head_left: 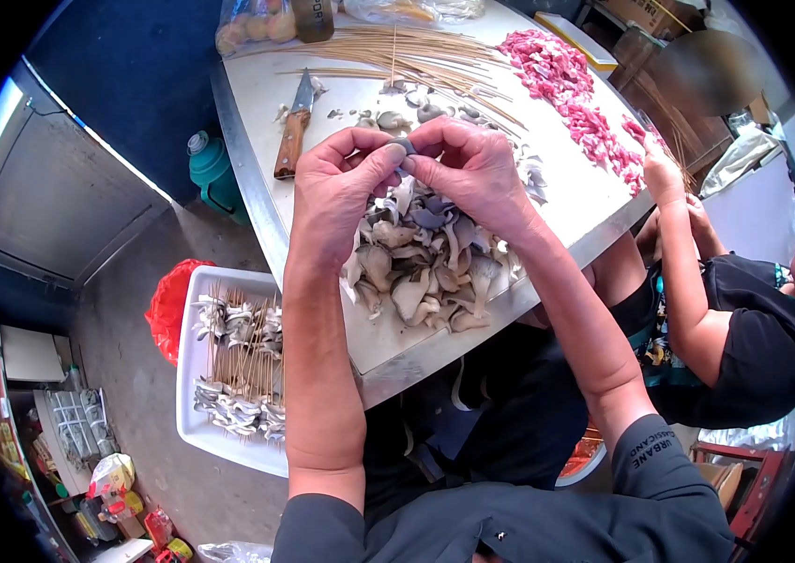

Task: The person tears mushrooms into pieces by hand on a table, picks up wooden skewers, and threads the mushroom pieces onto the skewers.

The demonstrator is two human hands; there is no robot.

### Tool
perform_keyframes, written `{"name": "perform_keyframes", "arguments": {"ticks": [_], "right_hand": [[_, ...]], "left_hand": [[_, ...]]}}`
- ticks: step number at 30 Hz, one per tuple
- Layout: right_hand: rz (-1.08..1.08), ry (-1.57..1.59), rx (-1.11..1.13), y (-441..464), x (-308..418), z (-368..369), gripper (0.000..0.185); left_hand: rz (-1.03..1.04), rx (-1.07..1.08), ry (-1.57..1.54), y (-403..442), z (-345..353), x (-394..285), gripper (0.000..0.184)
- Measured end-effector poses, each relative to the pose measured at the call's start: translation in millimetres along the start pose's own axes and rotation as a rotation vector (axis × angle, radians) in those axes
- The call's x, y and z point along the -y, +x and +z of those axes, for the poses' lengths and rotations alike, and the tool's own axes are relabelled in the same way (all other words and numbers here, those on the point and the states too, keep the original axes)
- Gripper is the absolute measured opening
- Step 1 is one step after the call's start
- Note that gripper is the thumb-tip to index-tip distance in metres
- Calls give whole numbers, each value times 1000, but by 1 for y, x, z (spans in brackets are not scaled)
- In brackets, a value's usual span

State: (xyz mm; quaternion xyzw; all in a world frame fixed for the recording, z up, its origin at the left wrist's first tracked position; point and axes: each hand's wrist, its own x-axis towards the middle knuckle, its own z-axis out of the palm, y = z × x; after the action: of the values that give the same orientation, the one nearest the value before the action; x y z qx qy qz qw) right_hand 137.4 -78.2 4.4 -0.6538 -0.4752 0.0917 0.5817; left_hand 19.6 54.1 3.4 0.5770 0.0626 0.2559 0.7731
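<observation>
Head view, left hand [334,178] and right hand [477,176] above mushroom pile [425,258], fingertips close together, both pinching grey piece [404,147].

"URBANE" on sleeve [651,452], "PORT" on container [314,22]

Grey mushrooms [410,292], probably oyster, heaped

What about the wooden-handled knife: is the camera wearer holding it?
No, the wooden-handled knife lies on the white tabletop while the left hand and right hand pinch a small grey mushroom piece.
</observation>
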Motion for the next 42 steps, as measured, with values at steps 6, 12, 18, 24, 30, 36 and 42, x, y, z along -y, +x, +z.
{"name": "perform_keyframes", "arguments": {"ticks": [6,12,18,24,30,36,42], "right_hand": [[0,192,19,-2,-2,0,15],[118,353,2,-8,7,-1,9],[249,605,-93,-7,11,5,8],[303,710,-215,-6,8,-5,7],[216,460,-301,-9,-4,-24,10],[284,163,-291,-10,-3,-34,25],[110,-206,-240,22,-6,-37,23]], "left_hand": [[-16,12,-1,0,0,-1,13],[-23,46,-26,-1,1,2,13],[-16,39,-90,-1,3,1,10],[-25,-43,-165,0,2,-1,8],[89,-15,8,-1,4,0,8],[155,46,339,3,6,3,19],[239,-357,207,6,-4,1,19]]}}
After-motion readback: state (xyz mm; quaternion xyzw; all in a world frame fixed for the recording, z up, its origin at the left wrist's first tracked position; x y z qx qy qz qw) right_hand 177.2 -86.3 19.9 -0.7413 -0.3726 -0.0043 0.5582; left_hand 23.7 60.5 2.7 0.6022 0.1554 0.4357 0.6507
